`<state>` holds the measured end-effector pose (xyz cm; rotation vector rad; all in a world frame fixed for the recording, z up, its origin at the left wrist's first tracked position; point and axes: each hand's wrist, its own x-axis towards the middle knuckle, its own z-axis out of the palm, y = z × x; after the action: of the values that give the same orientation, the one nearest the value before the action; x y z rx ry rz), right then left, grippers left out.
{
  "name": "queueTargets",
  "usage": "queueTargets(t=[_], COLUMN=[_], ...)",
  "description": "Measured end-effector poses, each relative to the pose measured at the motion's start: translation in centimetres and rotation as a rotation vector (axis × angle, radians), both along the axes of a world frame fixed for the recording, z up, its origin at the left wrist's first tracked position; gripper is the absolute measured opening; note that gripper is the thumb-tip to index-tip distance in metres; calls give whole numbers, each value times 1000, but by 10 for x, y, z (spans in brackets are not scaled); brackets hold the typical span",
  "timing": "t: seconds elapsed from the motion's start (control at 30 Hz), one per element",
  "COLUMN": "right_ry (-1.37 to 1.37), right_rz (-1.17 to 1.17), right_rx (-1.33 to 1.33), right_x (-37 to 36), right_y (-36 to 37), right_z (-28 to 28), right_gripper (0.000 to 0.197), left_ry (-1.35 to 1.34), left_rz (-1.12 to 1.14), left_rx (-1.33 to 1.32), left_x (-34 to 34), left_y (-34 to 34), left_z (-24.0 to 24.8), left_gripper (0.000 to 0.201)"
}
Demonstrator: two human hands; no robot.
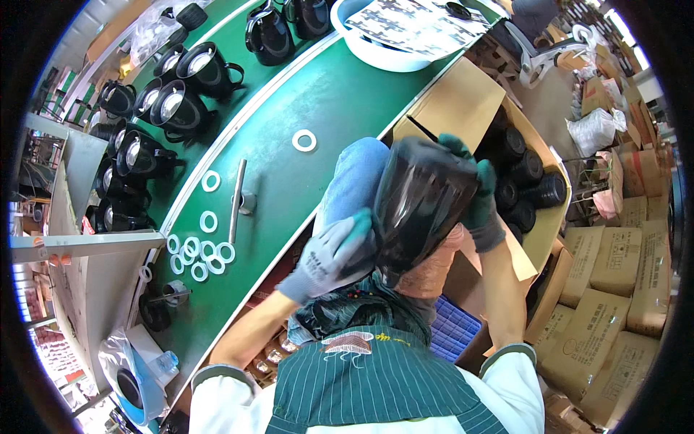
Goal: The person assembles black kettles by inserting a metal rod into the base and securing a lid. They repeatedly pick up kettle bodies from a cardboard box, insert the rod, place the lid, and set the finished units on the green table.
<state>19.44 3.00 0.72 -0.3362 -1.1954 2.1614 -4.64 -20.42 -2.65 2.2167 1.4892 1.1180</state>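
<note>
Over my lap I hold a large glossy black jug [423, 202], tilted and a little blurred. My left hand [336, 253], in a grey glove with green fingers, is closed on its lower left side. At the upper right, my right hand [483, 199] in a matching glove has its fingers wrapped round the jug's edge. What lies under the fingers is hidden. Left of my hands, several flat white rings [208, 221] lie on the green tabletop [278, 188]. Beside them a metal bar [238, 201] stands out from a short round metal fitting [247, 203].
Several black jugs [204, 70] with handles stand along the far left, beyond a pale rail. A blue-white basin [387, 59] sits at the table's far end. An open carton [553, 163] of black cylindrical parts is at my right, near stacked cartons [593, 343] and a blue crate [457, 329].
</note>
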Motion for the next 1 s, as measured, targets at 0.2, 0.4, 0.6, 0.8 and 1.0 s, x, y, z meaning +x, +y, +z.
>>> queueTargets(t=[0.2, 0.4, 0.6, 0.8, 1.0], right_ry=[-235, -238, 64, -140, -250], right_rz=[34, -86, -97, -339, 127], right_rx=[28, 87, -181, -202, -28], right_x=[-5, -16, -40, -55, -84], right_y=[-56, -54, -70, -63, 1], right_z=[-51, -57, -57, -4, -74], right_gripper=[22, 50, 72, 71, 46], left_ry=[498, 31, -115, 567, 577], left_rz=[1162, 1046, 112, 155, 500], left_rx=[-330, -741, -588, -795, -1015], left_x=[-116, -151, -30, 23, 102], left_y=[-31, -6, 84, 89, 82], left_z=[-42, -33, 127, 154, 172], left_gripper=[69, 51, 58, 73, 79])
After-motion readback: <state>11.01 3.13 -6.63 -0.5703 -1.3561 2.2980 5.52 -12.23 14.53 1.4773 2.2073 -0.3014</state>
